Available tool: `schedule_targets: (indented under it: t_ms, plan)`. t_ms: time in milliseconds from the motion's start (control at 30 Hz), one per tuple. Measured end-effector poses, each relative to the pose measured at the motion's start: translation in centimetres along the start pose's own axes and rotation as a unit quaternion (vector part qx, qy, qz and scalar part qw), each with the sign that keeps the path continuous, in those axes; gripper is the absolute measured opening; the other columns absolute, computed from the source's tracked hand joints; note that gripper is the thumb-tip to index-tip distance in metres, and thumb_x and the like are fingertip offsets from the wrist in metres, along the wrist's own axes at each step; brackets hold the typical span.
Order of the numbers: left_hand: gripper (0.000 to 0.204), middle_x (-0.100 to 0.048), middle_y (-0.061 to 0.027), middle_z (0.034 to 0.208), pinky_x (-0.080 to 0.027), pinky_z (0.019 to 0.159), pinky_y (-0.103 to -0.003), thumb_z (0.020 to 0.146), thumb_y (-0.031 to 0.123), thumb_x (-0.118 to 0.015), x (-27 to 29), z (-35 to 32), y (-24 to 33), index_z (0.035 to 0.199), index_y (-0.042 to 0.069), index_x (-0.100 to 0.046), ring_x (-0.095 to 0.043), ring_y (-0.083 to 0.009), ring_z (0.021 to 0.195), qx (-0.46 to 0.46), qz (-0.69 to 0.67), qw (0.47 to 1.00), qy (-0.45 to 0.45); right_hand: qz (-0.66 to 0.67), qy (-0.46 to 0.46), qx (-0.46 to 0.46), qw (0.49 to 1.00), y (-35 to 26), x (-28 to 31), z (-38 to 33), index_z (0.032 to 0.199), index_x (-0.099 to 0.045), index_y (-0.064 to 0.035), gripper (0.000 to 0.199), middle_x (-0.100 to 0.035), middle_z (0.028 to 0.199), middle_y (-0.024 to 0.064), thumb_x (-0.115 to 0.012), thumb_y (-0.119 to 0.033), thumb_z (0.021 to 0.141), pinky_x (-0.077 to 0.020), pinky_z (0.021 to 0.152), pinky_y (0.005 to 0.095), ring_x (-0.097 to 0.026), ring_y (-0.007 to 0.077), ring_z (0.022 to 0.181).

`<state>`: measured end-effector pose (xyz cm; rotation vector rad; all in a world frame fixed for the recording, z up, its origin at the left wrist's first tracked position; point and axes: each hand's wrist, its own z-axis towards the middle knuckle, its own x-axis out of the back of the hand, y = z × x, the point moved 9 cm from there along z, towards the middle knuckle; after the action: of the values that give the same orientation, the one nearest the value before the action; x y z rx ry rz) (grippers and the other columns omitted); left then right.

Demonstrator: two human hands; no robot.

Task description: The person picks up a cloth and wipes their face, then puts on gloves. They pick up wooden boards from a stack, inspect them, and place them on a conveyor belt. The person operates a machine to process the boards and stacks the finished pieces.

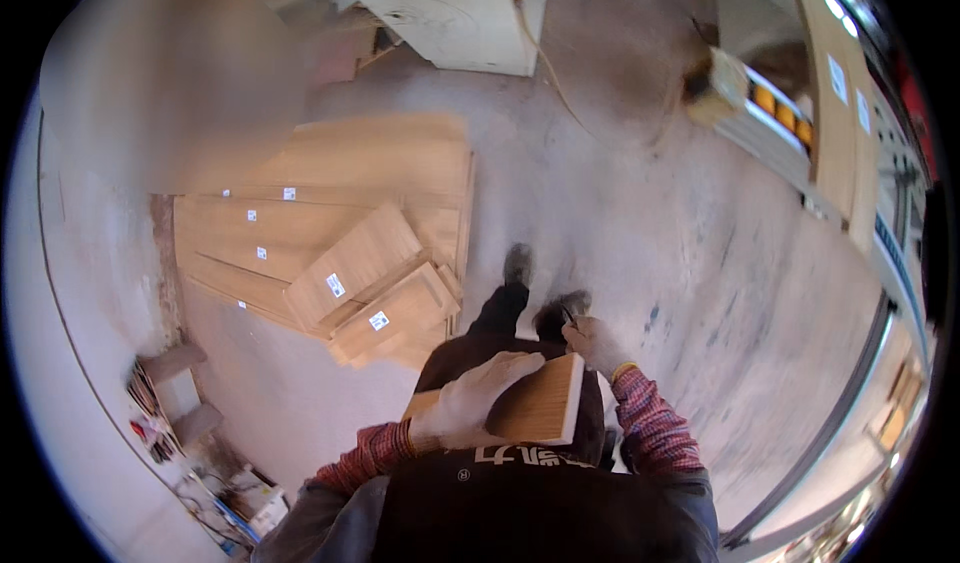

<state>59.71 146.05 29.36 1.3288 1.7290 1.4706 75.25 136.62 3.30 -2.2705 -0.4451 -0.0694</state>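
Wooden board (541, 405), left hand (476, 400), fingers clasping it, right hand (593, 342), fingers pinching a dark object (569, 315)

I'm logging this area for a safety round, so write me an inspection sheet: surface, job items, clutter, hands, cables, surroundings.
Surface: floor, scuffed, with dark streaks.
Job items: wooden board with a pale end edge, held before the body; slim dark object, kind unclear.
Clutter: labelled panels, overlapping on the floor ahead, toward the left.
Hands: left hand grips the board; right hand pinches the dark object.
Cables: thin yellowish cord trails toward the floor.
Surroundings: white cabinet-like unit ahead; blurred shape upper left, unidentifiable.
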Motion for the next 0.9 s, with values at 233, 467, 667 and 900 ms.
schedule_targets:
  t_ms: [233, 467, 667, 900]
  plan:
    - [0.108, -0.052, -0.0258, 0.151, -0.041, 0.119, -0.045, 0.072, 0.042, -0.095, 2.0, -7.9, -9.7, 0.156, -0.002, -0.043, -0.051, -0.041, 0.142, 0.193, -0.059, 0.962, 0.186, 0.213, -0.072, -0.142, 0.964, 0.2, -4.4, 16.6, 0.097, -0.067, -0.0037, 0.029, -0.07, 0.077, 0.0079, -0.056, -0.029, 0.106, -0.056, 0.053, 0.0388, -0.068, 0.0235, 0.061]
    - [0.101, -0.057, -0.0187, 0.138, -0.043, 0.112, -0.045, 0.067, 0.026, -0.09, 0.9, -13.9, -14.8, 0.152, -0.003, -0.044, -0.057, -0.033, 0.127, 0.251, -0.184, 0.879, 0.361, 0.08, -0.081, 0.012, 0.993, -12.4, -9.6, 35.9, 0.106, -0.071, -0.0004, 0.033, -0.073, 0.082, 0.0118, -0.056, -0.03, 0.107, -0.0558, 0.057, 0.0404, -0.073, 0.0256, 0.07]
    - [0.085, -0.059, -0.0179, 0.133, -0.049, 0.106, -0.043, 0.08, 0.029, -0.082, -1.4, -16.9, -17.2, 0.151, -0.002, -0.047, -0.061, -0.0289, 0.119, 0.239, -0.185, 0.836, 0.458, -0.252, 0.01, 0.208, 0.945, -22.7, -13.4, 44.9, 0.127, -0.07, -0.0048, 0.041, -0.074, 0.111, 0.0243, -0.051, -0.034, 0.105, -0.0554, 0.091, 0.0517, -0.071, 0.0405, 0.108]
    - [0.083, -0.063, -0.0169, 0.124, -0.051, 0.102, -0.04, 0.079, 0.02, -0.084, -1.0, -18.3, -20.8, 0.15, -0.003, -0.047, -0.063, -0.0247, 0.114, 0.337, -0.187, 0.787, 0.482, -0.328, -0.088, 0.107, 0.934, -20.8, -13.4, 43.8, 0.133, -0.071, -0.0065, 0.056, -0.073, 0.124, 0.0267, -0.057, -0.049, 0.099, -0.0536, 0.1, 0.0508, -0.07, 0.0437, 0.114]
